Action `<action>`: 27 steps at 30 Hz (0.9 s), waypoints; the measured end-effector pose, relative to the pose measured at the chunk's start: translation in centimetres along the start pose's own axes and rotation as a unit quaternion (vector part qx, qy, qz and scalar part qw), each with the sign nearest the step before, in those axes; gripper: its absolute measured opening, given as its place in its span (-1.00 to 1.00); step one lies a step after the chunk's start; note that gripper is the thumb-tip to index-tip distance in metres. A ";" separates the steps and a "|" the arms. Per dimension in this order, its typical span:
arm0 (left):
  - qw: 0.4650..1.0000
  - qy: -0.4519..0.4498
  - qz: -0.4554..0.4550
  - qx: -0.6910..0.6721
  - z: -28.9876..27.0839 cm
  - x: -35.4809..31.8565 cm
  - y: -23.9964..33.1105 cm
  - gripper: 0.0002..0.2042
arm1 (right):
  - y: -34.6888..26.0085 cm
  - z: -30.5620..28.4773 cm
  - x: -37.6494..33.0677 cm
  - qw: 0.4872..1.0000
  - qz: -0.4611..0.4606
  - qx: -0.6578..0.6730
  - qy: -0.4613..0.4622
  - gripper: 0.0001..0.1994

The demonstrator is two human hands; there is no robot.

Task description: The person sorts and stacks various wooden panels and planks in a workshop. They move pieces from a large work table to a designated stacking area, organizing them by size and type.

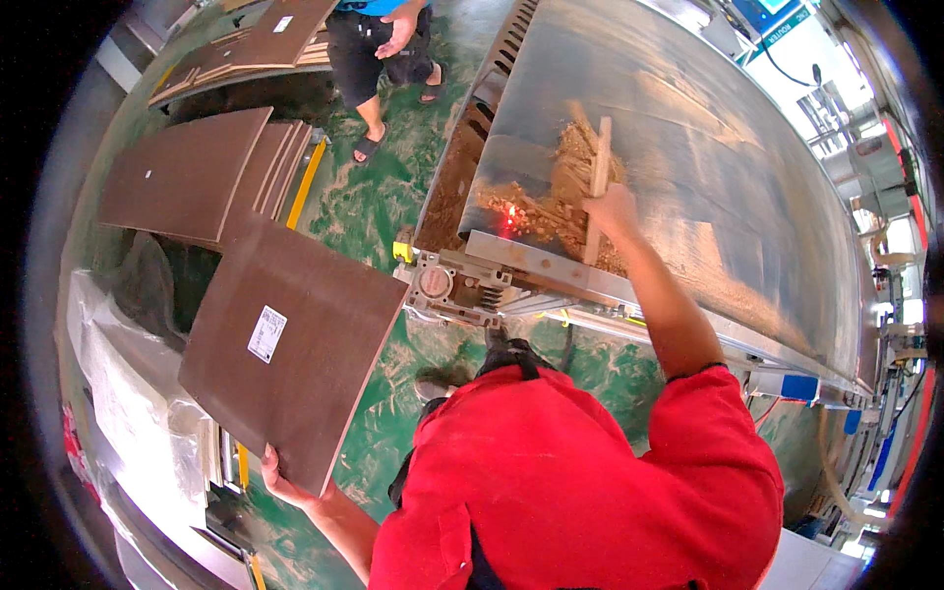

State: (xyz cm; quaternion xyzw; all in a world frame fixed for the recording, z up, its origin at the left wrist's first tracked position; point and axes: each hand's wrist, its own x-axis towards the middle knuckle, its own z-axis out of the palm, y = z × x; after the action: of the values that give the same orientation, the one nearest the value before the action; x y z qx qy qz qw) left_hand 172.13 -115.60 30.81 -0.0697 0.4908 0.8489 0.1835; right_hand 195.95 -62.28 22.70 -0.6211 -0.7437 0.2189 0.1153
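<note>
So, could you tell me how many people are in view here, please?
2. The wearer in a red shirt, left hand holding a brown panel, right hand holding a wooden stick; another person stands top centre. Others may be hidden.

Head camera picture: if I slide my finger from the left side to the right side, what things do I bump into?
Clear plastic sheeting → left hand holding the brown board → metal clamp bracket → pile of sawdust and wood scraps → right hand gripping a wooden stick → shiny metal machine table.

Left hand (278,479) grips brown board (295,339); right hand (612,208) holds wooden stick (598,177) over sawdust (551,202)
</note>
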 end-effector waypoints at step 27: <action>0.991 0.082 0.106 -0.010 -5.0 -1.2 4.3 -0.51 | -4.7 1.0 5.0 0.964 -0.013 0.266 -0.006 -0.65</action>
State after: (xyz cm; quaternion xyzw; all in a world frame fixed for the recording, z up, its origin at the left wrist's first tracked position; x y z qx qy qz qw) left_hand 171.30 -122.15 32.13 -0.0885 0.5001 0.8599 0.0510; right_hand 190.38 -58.20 23.55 -0.5569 -0.6677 0.4107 0.2746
